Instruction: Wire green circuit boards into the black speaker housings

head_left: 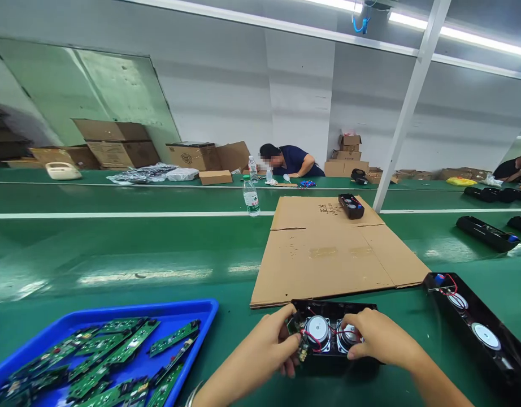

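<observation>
A black speaker housing [337, 362] with two round silver speakers [317, 331] lies in front of me on the green bench. At its left end my left hand [271, 345] is closed on a small green circuit board [303, 346], with red wires running from it toward the speakers. My right hand [377, 339] rests over the right speaker, thumb and fingers pinched together; what they hold, if anything, is too small to make out.
A blue tray [213, 308] of green circuit boards sits at left. Flat cardboard [328, 265] lies ahead, bearing a small black unit [351, 206]. A longer speaker housing [476, 333] is at right. Beyond stand a water bottle [251, 198] and a bent-over person [294, 161].
</observation>
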Motion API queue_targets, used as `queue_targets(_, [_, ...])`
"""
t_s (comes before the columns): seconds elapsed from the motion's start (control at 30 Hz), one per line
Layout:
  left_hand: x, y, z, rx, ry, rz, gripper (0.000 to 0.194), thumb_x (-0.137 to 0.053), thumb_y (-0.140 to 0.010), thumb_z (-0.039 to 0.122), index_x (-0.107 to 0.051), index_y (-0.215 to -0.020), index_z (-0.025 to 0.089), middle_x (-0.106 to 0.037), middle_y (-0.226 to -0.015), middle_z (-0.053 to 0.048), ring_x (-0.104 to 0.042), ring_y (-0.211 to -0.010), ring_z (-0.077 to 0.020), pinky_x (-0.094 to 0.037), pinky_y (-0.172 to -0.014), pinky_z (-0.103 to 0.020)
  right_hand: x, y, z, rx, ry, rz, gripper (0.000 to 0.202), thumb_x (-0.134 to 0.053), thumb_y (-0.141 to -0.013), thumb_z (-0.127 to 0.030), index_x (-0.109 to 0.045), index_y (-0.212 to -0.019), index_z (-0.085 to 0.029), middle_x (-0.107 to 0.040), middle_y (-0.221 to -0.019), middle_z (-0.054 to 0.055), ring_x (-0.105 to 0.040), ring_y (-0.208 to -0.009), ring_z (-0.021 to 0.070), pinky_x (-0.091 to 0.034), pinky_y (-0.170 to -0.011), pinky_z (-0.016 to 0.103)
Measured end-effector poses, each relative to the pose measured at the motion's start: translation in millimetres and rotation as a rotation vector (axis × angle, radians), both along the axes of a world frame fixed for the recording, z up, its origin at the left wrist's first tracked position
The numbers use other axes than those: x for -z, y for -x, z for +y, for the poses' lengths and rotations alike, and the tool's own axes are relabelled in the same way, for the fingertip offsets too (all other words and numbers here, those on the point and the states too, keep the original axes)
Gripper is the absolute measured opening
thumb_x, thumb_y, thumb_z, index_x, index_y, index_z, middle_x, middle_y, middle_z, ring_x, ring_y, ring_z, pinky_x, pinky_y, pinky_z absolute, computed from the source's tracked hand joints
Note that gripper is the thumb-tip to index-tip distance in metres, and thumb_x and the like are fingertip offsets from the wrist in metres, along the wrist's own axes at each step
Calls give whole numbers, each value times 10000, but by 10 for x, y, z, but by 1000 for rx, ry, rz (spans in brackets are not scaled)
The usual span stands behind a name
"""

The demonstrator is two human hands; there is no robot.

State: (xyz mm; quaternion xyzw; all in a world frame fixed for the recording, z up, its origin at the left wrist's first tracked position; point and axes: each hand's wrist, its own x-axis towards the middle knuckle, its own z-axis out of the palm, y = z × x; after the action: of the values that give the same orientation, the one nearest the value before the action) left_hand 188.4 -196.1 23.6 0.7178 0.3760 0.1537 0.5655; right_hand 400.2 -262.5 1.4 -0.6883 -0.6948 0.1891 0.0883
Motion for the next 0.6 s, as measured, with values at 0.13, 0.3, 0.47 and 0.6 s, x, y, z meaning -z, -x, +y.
queue_targets(0.13, [209,-194,4,-40,214,-113,224,-465,-715,210,-417,-929,167,-594,-525,48,-635,-494,-147,-480,-470,-232,31,-33,64,-19,-21,331,238,-582,-652,-75,-654,-828,-219,-634,-705,-11,-569,-670,140,-395,-594,210])
queue_targets(0.3, [359,-270,37,-164,140,-175,205,-497,-727,280,-418,-892,185,-613,-623,25,-661,-626,-182,-518,-561,-276,127,74,220,-60,-189,485,209,-474,-737,-74,-650,-712,-183,-618,-805,23,-560,-744,135,-412,-669,220])
queue_targets(0.47, [320,-246,47,-157,-80,-102,140,-470,-734,258,-507,-839,173,-598,-636,27,-580,-603,-143,-469,-555,-238,159,57,206,-88,-207,389,254,-416,-761,-40,-613,-813,-191,-604,-809,16,-529,-791,142,-403,-723,239])
queue_targets(0.6, [226,-202,10,-92,-207,-108,182,-443,-700,179,-565,-835,195,-630,-747,10,-528,-638,-134,-443,-594,-226,77,-135,126,-73,-185,168,394,-377,-693,42,-636,-868,-198,-613,-884,45,-520,-878,170,-390,-756,261])
